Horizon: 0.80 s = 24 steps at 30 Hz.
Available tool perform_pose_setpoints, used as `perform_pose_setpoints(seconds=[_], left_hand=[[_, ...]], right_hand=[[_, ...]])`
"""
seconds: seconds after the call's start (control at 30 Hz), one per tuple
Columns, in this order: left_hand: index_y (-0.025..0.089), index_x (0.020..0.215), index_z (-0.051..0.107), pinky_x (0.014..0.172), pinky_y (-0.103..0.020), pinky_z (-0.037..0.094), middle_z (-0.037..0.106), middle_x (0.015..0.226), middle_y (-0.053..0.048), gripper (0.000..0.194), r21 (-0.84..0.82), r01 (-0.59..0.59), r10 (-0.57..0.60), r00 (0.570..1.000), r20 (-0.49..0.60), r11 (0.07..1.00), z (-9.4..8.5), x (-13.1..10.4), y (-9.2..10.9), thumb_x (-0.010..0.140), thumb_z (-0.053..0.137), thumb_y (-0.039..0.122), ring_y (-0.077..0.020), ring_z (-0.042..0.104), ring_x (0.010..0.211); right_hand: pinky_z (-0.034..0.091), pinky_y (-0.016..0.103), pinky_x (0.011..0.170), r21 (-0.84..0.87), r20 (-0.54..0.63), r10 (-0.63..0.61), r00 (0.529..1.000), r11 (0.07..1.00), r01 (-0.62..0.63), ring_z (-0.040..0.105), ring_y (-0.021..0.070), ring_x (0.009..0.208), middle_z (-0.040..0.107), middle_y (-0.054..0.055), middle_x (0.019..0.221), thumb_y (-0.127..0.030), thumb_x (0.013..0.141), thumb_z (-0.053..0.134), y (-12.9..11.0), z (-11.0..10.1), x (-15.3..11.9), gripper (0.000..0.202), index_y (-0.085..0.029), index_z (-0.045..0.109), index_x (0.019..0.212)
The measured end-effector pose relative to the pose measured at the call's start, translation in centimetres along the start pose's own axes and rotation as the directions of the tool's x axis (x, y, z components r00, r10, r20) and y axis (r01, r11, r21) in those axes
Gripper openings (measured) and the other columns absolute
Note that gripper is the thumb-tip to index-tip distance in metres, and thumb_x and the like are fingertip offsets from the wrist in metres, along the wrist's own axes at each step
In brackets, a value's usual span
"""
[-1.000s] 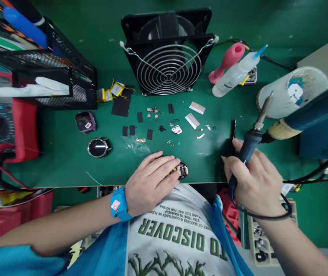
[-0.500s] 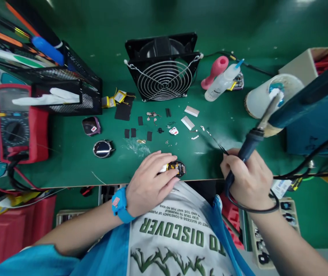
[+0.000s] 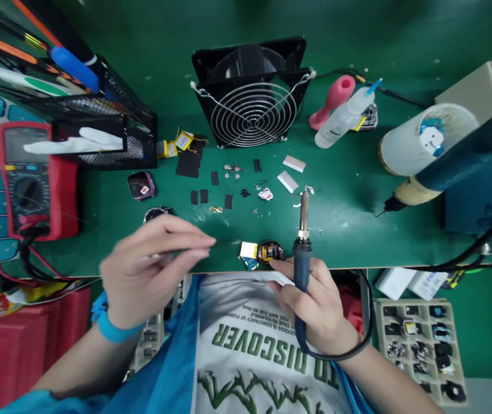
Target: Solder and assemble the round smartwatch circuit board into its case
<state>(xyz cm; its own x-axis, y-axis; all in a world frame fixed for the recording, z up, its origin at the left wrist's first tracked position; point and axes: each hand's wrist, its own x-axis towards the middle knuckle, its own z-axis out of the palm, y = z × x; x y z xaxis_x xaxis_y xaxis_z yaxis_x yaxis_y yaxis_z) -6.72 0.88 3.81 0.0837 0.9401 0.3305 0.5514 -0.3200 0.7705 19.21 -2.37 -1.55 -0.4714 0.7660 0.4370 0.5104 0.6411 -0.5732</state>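
Note:
My right hand [image 3: 321, 305] grips a soldering iron [image 3: 301, 267], its metal tip pointing up and away from me. The index fingertip touches the near side of an opened round smartwatch [image 3: 270, 251] at the bench edge. Beside the watch lie a silver-and-yellow battery [image 3: 248, 249] and a small blue circuit board [image 3: 251, 263]. My left hand [image 3: 151, 264] is raised to the left of these, thumb and fingers brought together in a pinch. Whatever sits between those fingertips is too small or blurred to make out. Behind that hand, another round watch [image 3: 156, 214] is partly hidden.
Small loose parts and black pads [image 3: 228, 201] lie mid-bench before a fan [image 3: 252, 109]. A bottle [image 3: 340, 121], white cup [image 3: 422, 141] and blue-handled tool [image 3: 427, 178] stand right. A multimeter [image 3: 30, 178] and mesh organizer [image 3: 136, 138] are left. A parts tray [image 3: 422, 345] sits below.
My left hand has lifted off the watch and moved left. My right hand has brought the soldering iron leftward to the watch; the thin tweezers-like tool seen in it before no longer shows there.

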Motion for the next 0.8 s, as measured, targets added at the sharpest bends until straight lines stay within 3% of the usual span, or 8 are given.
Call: perform_pose_setpoints(seconds=[0.07, 0.13, 0.3, 0.4, 0.57, 0.67, 0.8], left_hand=[[0.027, 0.098, 0.078, 0.058, -0.023, 0.058, 0.074, 0.091, 0.006, 0.012, 0.148, -0.005, 0.01, 0.999, -0.036, 0.989, -0.8, 0.2, -1.0, 0.094, 0.075, 0.016, -0.0104, 0.068, 0.075], [0.027, 0.101, 0.078, 0.066, -0.026, 0.06, 0.074, 0.093, 0.005, 0.011, 0.231, -0.013, 0.013, 1.0, -0.001, 0.973, -1.0, 0.2, -1.7, 0.096, 0.072, 0.018, -0.0116, 0.07, 0.079], [0.022, 0.103, 0.076, 0.079, -0.026, 0.063, 0.079, 0.1, 0.0, 0.008, 0.28, -0.05, 0.015, 0.992, 0.126, 0.959, 0.0, 0.0, -2.2, 0.095, 0.074, 0.019, -0.0145, 0.075, 0.088], [0.021, 0.096, 0.077, 0.082, -0.025, 0.064, 0.081, 0.098, 0.0, 0.007, 0.162, 0.032, -0.047, 0.995, 0.092, 0.986, 1.3, -0.2, -1.4, 0.092, 0.077, 0.015, -0.0147, 0.077, 0.089], [0.019, 0.091, 0.068, 0.087, -0.035, 0.066, 0.08, 0.093, -0.004, 0.012, -0.276, 0.179, -0.159, 0.983, 0.095, 0.944, 4.9, -1.4, -0.4, 0.091, 0.076, 0.009, -0.0204, 0.078, 0.099], [0.019, 0.091, 0.063, 0.092, -0.039, 0.064, 0.078, 0.093, -0.005, 0.016, -0.302, 0.147, -0.121, 0.987, 0.103, 0.942, 6.3, -2.1, -0.6, 0.092, 0.072, 0.006, -0.0215, 0.077, 0.104], [0.019, 0.093, 0.061, 0.101, -0.04, 0.058, 0.076, 0.093, -0.004, 0.017, -0.279, 0.087, -0.064, 0.994, 0.091, 0.956, 6.7, -2.6, -0.9, 0.092, 0.071, 0.005, -0.0193, 0.077, 0.103]], right_hand=[[0.056, 0.039, 0.087, -0.042, 0.021, 0.003, 1.0, 0.999, -0.003, 0.067, 0.0253, 0.107, 0.077, 0.009, 0.119, -0.005, 0.088, 0.073, 0.5, 0.2, -0.2, 0.02, -0.021, 0.063, 0.094], [0.055, 0.039, 0.084, -0.061, 0.039, 0.003, 0.999, 0.998, -0.001, 0.065, 0.0255, 0.107, 0.077, 0.009, 0.122, -0.006, 0.089, 0.072, 0.7, 0.2, -0.3, 0.019, -0.021, 0.063, 0.096], [0.051, 0.039, 0.082, -0.114, 0.115, -0.009, 0.993, 0.993, 0.022, 0.061, 0.0247, 0.101, 0.075, 0.009, 0.125, -0.008, 0.092, 0.068, 0.7, -0.1, 0.0, 0.016, -0.021, 0.064, 0.1], [0.05, 0.038, 0.08, -0.141, 0.146, -0.028, 0.989, 0.989, 0.048, 0.059, 0.0242, 0.096, 0.076, 0.01, 0.121, -0.008, 0.092, 0.067, 0.6, -0.5, 0.4, 0.013, -0.02, 0.065, 0.098], [0.046, 0.037, 0.079, -0.172, 0.185, -0.024, 0.982, 0.983, 0.056, 0.057, 0.0233, 0.093, 0.076, 0.008, 0.104, -0.01, 0.096, 0.061, 0.5, -0.7, 1.0, 0.01, -0.02, 0.063, 0.094], [0.046, 0.036, 0.08, -0.169, 0.18, -0.017, 0.984, 0.984, 0.048, 0.057, 0.0224, 0.093, 0.077, 0.008, 0.106, -0.01, 0.097, 0.059, 0.4, -0.7, 0.8, 0.012, -0.021, 0.062, 0.094], [0.046, 0.036, 0.081, -0.165, 0.163, -0.011, 0.987, 0.986, 0.038, 0.057, 0.0223, 0.095, 0.076, 0.008, 0.117, -0.012, 0.094, 0.065, 0.3, -0.5, 0.5, 0.01, -0.021, 0.062, 0.096]])
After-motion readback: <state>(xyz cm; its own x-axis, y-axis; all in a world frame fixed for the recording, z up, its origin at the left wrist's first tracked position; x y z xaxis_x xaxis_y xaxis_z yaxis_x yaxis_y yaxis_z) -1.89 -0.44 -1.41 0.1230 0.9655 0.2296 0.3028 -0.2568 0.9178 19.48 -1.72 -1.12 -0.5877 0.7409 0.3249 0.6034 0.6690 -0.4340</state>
